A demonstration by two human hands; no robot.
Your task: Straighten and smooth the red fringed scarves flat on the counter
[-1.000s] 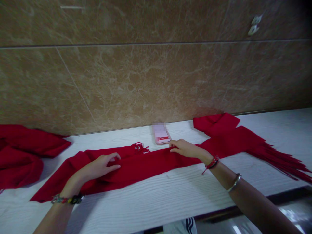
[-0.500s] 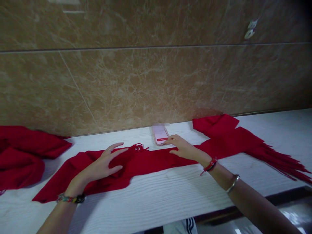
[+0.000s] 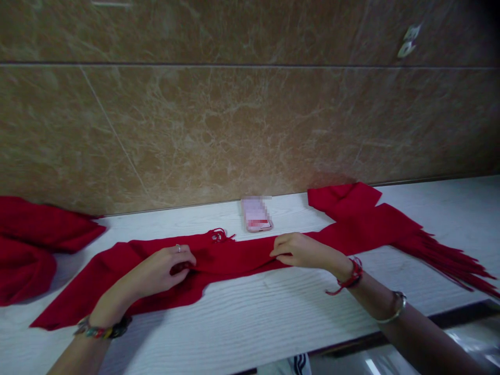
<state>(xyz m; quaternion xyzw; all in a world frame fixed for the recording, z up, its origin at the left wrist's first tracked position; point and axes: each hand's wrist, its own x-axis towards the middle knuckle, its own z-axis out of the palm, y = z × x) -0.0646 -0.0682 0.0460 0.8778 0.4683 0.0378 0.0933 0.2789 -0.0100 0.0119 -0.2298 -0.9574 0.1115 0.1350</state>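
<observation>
A long red scarf (image 3: 242, 255) lies stretched along the white surface, bunched at its left part and ending in a tasselled fringe (image 3: 449, 260) at the right. My left hand (image 3: 164, 268), with a ring on one finger, has its fingers pinched on the scarf's cloth left of the middle. Farther right, my right hand (image 3: 300, 250) pinches the same scarf near its middle, thumb against fingers. Between the two hands the cloth shows a slight lengthwise crease. A few loose red threads (image 3: 221, 235) stick out at the scarf's far edge.
A phone (image 3: 257, 214) with a lit screen lies behind the scarf, near the brown marble wall (image 3: 234, 130). Another heap of red cloth (image 3: 27, 250) is at the far left. The near edge of the white table (image 3: 250, 323) runs along the bottom, and a wall socket (image 3: 408, 41) is at upper right.
My right hand has moved off the phone, down onto the scarf, and its fingers have closed on it. My left hand's spread fingers have lowered and closed on the cloth.
</observation>
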